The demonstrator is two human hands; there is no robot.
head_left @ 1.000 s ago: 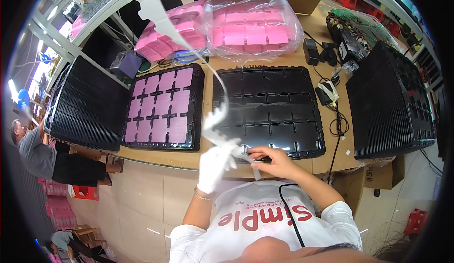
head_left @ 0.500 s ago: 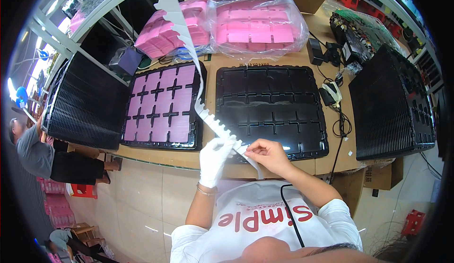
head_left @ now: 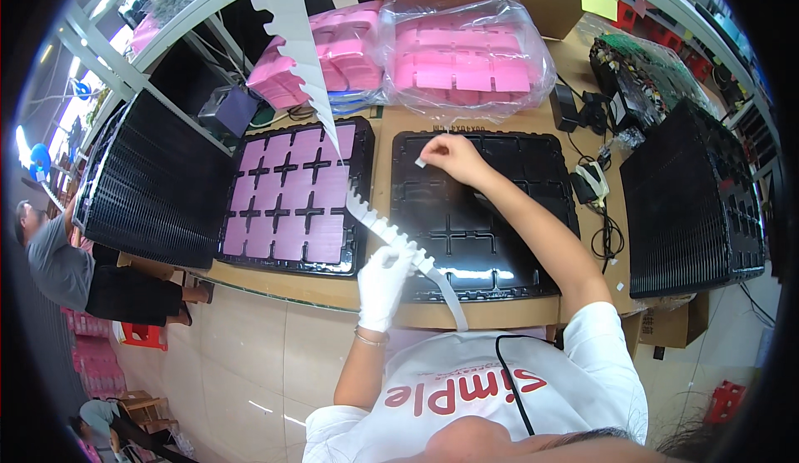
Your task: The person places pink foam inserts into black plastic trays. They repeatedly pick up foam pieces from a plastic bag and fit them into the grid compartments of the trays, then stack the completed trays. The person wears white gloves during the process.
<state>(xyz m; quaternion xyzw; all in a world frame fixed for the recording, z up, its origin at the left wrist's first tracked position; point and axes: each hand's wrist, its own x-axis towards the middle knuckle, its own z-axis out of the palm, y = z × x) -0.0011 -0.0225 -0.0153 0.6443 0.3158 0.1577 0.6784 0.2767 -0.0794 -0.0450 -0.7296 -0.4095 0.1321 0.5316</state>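
My gloved left hand (head_left: 384, 284) has its grip pinched on a long white notched strip (head_left: 391, 234) at lower centre; the strip runs up to the upper left of the frame. My bare right hand (head_left: 449, 156) pinches a tiny white label (head_left: 421, 162) over the black tray (head_left: 483, 205), centre frame. Left of it on the surface (head_left: 379, 142) sits a tray with pink pads (head_left: 291, 201).
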